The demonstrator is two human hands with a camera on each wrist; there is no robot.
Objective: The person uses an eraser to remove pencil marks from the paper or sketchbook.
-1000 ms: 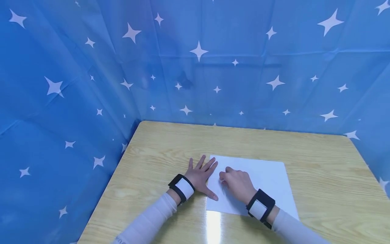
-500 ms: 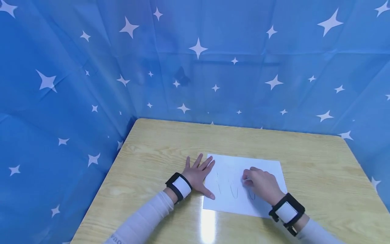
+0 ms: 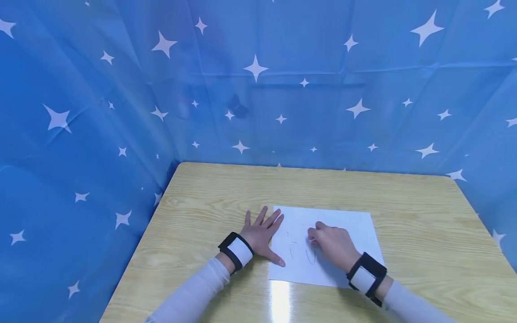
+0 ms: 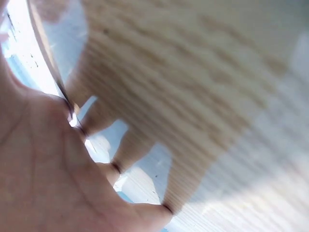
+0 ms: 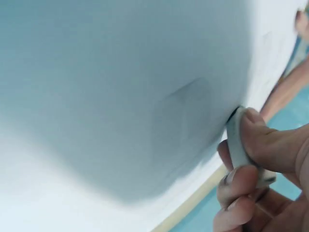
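A white sheet of paper lies on the table with thin dark pencil strokes on its left half. My left hand rests flat at the sheet's left edge, fingers spread, thumb and fingertips on or beside the paper. In the left wrist view, its palm and fingers press on the wood. My right hand is over the middle of the sheet, pinching a small pale eraser between thumb and fingers. The eraser's darkened end meets the paper. In the right wrist view, faint grey lines show on the sheet.
The wooden table runs around the paper on all sides. A blue curtain with white stars hangs behind the table and along its left. Both wrists wear black straps.
My right hand moved right across the sheet, then partly back left, eraser in its fingers. Strokes it covered at first came into view; some look broken up now. The left hand stays put.
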